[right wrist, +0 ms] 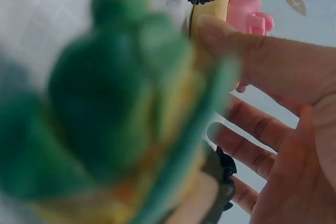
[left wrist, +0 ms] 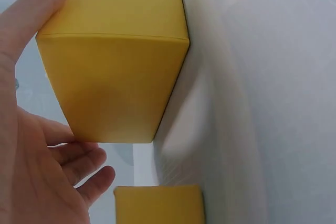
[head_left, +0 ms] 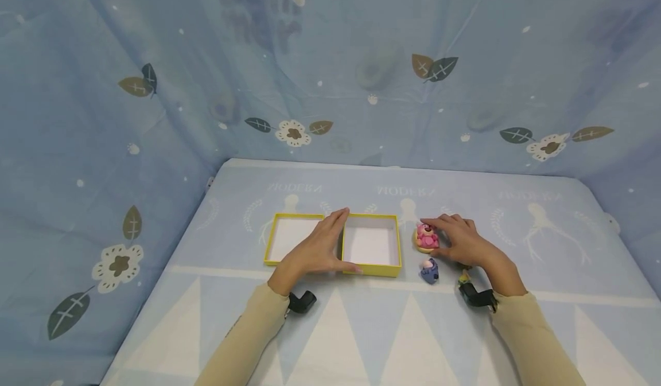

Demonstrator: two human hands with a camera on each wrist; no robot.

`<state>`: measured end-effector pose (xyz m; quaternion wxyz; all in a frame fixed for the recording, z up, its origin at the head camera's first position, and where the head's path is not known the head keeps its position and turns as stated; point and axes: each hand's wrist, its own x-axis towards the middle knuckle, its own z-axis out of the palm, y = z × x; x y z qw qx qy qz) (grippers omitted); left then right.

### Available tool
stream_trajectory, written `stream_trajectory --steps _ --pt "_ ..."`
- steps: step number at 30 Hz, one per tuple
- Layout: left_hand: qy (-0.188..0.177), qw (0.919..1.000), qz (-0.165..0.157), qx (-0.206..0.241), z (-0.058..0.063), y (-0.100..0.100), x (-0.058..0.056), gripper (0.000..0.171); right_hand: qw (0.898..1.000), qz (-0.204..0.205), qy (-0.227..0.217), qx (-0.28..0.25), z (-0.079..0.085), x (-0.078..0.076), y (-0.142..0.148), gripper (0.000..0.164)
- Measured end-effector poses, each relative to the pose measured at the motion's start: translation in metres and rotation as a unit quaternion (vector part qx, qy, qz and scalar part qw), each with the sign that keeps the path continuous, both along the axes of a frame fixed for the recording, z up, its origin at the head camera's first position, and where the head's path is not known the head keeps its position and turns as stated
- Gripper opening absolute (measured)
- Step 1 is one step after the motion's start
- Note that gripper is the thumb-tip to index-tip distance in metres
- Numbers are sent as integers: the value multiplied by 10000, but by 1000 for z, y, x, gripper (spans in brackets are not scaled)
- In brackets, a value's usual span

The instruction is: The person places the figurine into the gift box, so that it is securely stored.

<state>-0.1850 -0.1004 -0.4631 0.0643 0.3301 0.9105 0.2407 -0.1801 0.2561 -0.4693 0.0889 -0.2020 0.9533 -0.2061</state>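
Observation:
My left hand [head_left: 317, 248] grips an open yellow box [head_left: 379, 270] with a white inside, thumb along the near side and fingers at the far left corner. The left wrist view shows the thumb and fingertips on two opposite walls of the box [left wrist: 113, 82]. My right hand [head_left: 462, 242] pinches a pink bear figurine [head_left: 427, 238] on a round tan base, thumb on the base [right wrist: 212, 9] in the right wrist view. Just nearer than the bear stands a blue figurine [head_left: 430, 272]. A green and yellow figurine [right wrist: 115, 98] looms blurred close to the right wrist camera.
A shallower yellow tray-like box part [head_left: 267, 251] lies left of the box, partly behind my left hand. Another dark-edged figurine [right wrist: 223, 177] stands beneath my right palm. Patterned blue cloth covers the table [head_left: 330, 340] and the wall [head_left: 330, 59] behind it.

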Motion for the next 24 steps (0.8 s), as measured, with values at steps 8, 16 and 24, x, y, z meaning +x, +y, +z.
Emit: stream_trajectory --steps 8,16,24 --pt "-189 9997 26 119 -4 0 -1 130 9998 -19 158 107 1 -3 -3 67" --pt "-266 9992 101 271 -8 -1 -1 127 9986 -38 496 160 -1 -4 -2 66" --pt "-201 9992 176 287 -7 0 -1 126 9972 -163 729 39 9 -4 -4 67"
